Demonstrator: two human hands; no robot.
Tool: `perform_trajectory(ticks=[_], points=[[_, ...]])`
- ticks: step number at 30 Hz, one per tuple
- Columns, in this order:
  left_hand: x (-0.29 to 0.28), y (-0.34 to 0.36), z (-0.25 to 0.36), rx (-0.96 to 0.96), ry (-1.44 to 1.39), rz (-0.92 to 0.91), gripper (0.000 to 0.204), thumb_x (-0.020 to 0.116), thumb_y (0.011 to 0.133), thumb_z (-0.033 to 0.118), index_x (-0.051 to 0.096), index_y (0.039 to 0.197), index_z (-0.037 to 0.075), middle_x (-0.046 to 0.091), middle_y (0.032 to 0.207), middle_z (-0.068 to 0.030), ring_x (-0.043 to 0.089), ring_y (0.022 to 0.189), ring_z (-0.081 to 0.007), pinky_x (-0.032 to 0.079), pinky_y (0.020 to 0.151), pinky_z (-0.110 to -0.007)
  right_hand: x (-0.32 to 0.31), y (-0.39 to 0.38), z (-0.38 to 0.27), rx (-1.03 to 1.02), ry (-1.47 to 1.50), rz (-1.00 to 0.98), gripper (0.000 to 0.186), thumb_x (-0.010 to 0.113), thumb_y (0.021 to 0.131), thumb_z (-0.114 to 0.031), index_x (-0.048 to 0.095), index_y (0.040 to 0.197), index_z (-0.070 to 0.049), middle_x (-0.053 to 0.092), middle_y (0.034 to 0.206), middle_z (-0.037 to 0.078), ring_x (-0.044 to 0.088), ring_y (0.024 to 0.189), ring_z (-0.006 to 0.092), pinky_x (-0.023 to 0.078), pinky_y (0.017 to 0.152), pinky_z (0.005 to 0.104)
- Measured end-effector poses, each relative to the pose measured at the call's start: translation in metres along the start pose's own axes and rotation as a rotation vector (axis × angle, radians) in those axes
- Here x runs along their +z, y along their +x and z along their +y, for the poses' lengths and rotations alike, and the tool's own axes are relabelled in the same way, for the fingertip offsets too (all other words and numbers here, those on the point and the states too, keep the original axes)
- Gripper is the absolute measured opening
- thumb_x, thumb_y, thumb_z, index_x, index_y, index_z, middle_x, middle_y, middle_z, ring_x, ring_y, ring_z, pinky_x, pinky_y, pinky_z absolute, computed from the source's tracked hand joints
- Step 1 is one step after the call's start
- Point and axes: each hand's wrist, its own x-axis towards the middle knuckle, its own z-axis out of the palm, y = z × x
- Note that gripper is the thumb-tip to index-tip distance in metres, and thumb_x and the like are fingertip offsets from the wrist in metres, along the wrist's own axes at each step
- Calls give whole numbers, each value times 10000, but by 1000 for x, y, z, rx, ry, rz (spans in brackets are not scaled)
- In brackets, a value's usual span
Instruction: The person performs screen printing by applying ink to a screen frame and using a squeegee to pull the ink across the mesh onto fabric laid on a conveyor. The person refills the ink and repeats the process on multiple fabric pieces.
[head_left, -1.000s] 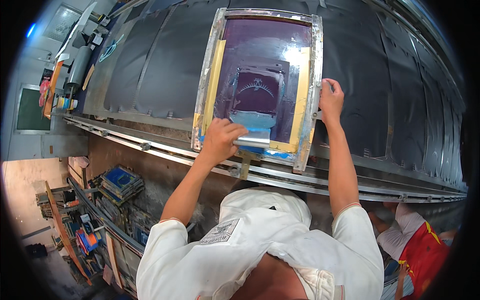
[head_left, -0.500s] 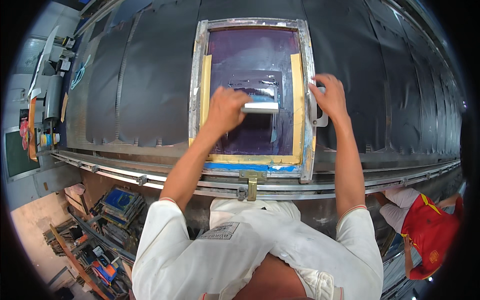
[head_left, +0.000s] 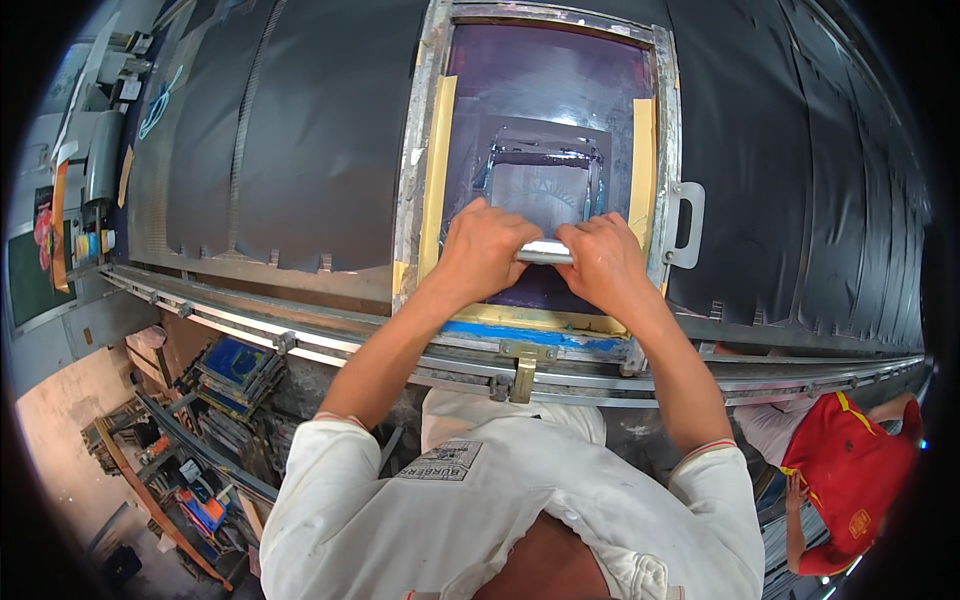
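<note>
A screen-printing frame (head_left: 663, 130) with purple mesh lies on the long table in front of me, its inner sides lined with yellow tape (head_left: 643, 150). Both my hands grip a squeegee (head_left: 546, 251) with a silver handle over the near part of the mesh. My left hand (head_left: 484, 250) closes on its left end, my right hand (head_left: 604, 262) on its right end. Beyond them a pale rectangular area (head_left: 541, 188) shows a faint pattern, bordered by dark wet ink. The squeegee's blade is hidden under the handle and my fingers.
Dark sheets (head_left: 320, 140) cover the table on both sides. A white handle (head_left: 687, 225) juts from the frame's right side. Metal rails (head_left: 330, 345) and a brass-coloured bracket (head_left: 523, 372) run along the near edge. A person in a red shirt (head_left: 850, 470) is at right; stacked frames (head_left: 235, 375) stand at left.
My right hand has left the frame's right edge and joined the left on the squeegee. The squeegee sits nearer me on the mesh, and the view has shifted, the frame appearing further right.
</note>
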Motion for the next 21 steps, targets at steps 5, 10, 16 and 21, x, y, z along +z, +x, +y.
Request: perform_trajectory(ticks=[5, 10, 16, 21], points=[[-21, 85, -39, -14, 58, 93, 186, 790, 680, 172, 752, 859, 139, 700, 752, -114, 650, 704, -352, 479, 732, -422, -41, 70, 39, 115, -19, -84, 185, 784, 763, -230, 714, 852, -83, 705, 773, 196, 697, 766, 404, 558, 694, 499], [-5, 54, -27, -23, 71, 105, 198, 774, 667, 103, 752, 860, 144, 718, 798, -101, 669, 755, -310, 460, 738, -417, -16, 47, 33, 83, 63, -24, 182, 803, 729, -176, 679, 828, -86, 677, 730, 182, 672, 768, 408, 533, 728, 493], [-4, 26, -13, 48, 25, -10, 240, 774, 645, 108, 755, 878, 160, 705, 772, -76, 670, 763, -294, 444, 714, -407, -16, 9, 11, 36, 13, -65, 160, 789, 735, -173, 674, 787, -76, 666, 670, 161, 673, 667, 373, 524, 673, 481], [-23, 107, -60, -25, 119, 39, 184, 785, 677, 169, 769, 858, 136, 722, 795, -122, 687, 730, -336, 525, 675, -411, -38, 99, 57, 46, 18, -68, 188, 750, 768, -222, 719, 851, -56, 701, 807, 217, 684, 778, 423, 549, 709, 501]])
